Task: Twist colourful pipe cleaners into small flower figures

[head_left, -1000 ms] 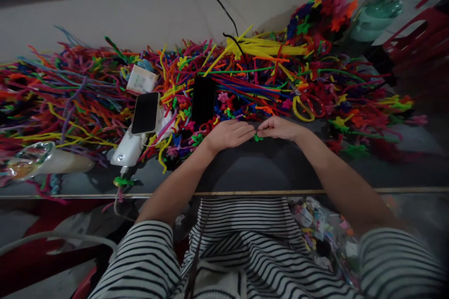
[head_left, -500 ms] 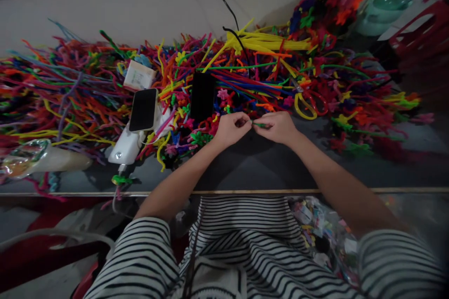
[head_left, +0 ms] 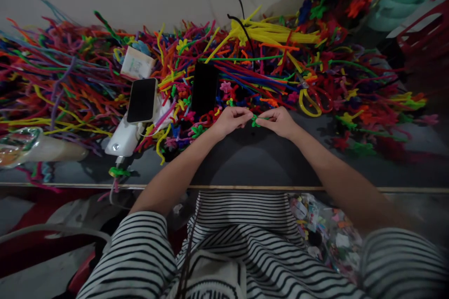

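Note:
A small green pipe cleaner (head_left: 255,121), bent into loops like a little flower, is between my two hands above the dark table. My left hand (head_left: 230,120) pinches its left side with thumb and forefinger. From the right, my right hand (head_left: 279,123) grips it, thumb on the near side. Just behind my hands lie a black phone (head_left: 204,88) and a pink pipe-cleaner flower (head_left: 225,86). Scissors with yellow and red handles (head_left: 310,104) rest beyond my right hand.
Heaps of coloured pipe cleaners (head_left: 80,79) line the table's back, with a yellow bundle (head_left: 280,32). At left are a second phone (head_left: 142,100), a white power bank (head_left: 122,138) with a cable, and a plastic-wrapped cone (head_left: 59,148). A bag (head_left: 324,224) sits below the table edge.
More of the green pipe cleaner now shows, its loops visible between my fingers. My left fingers have straightened somewhat. The whole view has shifted slightly, with the table appearing higher.

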